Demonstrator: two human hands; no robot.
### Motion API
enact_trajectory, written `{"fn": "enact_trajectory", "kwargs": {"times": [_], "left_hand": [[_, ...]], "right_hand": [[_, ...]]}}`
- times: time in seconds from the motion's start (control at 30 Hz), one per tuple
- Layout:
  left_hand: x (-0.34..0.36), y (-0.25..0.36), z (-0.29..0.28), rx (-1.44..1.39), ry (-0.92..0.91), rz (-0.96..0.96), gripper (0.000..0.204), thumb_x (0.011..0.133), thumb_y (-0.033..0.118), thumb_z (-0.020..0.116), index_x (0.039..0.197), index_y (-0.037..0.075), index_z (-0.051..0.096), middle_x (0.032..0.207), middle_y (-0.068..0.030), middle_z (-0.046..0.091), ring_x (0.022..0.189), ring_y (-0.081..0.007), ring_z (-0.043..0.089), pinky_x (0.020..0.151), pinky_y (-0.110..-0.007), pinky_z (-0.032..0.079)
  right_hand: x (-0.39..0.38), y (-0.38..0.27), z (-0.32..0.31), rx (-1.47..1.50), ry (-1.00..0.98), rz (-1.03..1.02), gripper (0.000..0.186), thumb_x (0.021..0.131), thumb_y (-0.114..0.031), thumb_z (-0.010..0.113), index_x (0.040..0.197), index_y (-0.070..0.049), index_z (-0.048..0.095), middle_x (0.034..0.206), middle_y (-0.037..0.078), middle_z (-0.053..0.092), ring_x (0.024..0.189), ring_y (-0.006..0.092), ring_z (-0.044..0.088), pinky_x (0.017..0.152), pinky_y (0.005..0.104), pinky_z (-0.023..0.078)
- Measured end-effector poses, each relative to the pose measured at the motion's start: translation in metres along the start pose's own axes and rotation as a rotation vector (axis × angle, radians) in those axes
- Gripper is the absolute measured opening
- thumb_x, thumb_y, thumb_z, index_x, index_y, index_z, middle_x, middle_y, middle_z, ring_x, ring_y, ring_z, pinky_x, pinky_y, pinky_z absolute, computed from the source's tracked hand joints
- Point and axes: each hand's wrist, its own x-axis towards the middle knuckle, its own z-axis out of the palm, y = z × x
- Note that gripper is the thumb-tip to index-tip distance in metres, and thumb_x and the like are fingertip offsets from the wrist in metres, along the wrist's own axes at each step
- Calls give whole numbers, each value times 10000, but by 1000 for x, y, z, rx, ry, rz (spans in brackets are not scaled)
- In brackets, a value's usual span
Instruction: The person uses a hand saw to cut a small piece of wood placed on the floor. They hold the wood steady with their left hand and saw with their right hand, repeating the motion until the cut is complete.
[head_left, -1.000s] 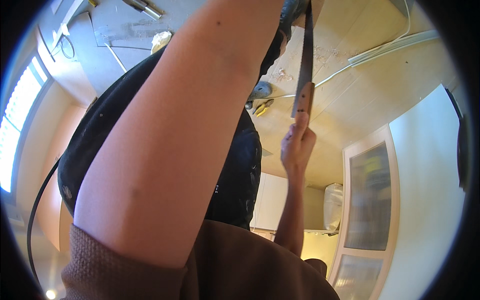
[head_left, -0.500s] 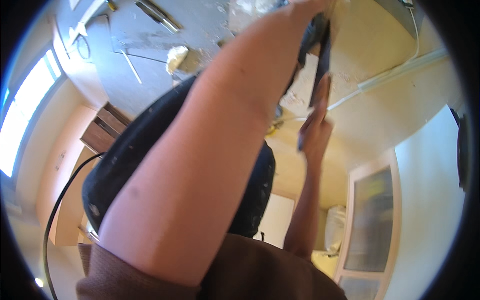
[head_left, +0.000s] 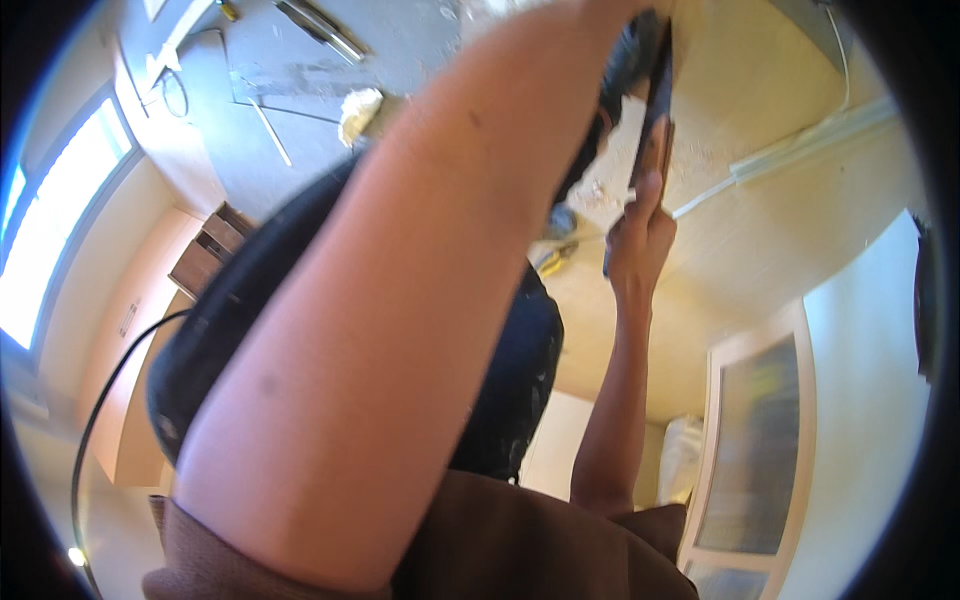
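My bare left forearm point(head_left: 400, 250) stretches from the lower left to the upper edge, across my dark-clothed leg point(head_left: 515, 380). Of my left hand point(head_left: 622, 8) only the wrist end shows there, its fingers cut off by the frame. Farther right, my right hand point(head_left: 640, 235) is closed round the handle of a hand saw point(head_left: 656, 100), one finger laid along it. The dark blade points away from me, beside a dark, partly hidden form near the left wrist. Below the blade lies a pale surface with crumbs on it. What the blade touches is hidden.
Yellow-handled pliers point(head_left: 555, 258) lie left of my right hand. On the grey surface are a crumpled whitish lump point(head_left: 358, 115) and metal bars point(head_left: 320, 30). A brown wooden box point(head_left: 210, 250) and a black cable point(head_left: 95, 420) are at left. A glass-paned cabinet door point(head_left: 752, 450) stands at right.
My right hand and the hand saw have shifted a little away from me, and the saw looks less blurred. The whole view has tilted slightly. My left arm stays nearly in place.
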Motion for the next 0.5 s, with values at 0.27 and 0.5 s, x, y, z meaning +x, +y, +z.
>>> {"fn": "enact_trajectory", "kwargs": {"times": [0.27, 0.5], "left_hand": [[-6, 8, 0, 11, 6, 10, 537, 726, 395, 873, 1099, 27, 756, 1051, -202, 761, 964, -295, 728, 854, -418, 566], [-6, 1, -4, 10, 29, -37, 541, 725, 398, 872, 1102, 27, 758, 1052, -203, 762, 964, -294, 729, 853, -416, 566]], "right_hand": [[-32, 40, -24, -83, -22, -55, 815, 1062, -602, 382, 724, 112, 581, 551, 187, 459, 554, 213, 527, 564, 467, 395], [-9, 31, -18, 80, 27, -67, 694, 1043, -652, 455, 617, -104, 427, 522, -25, 381, 438, 88, 379, 420, 285, 306]]}}
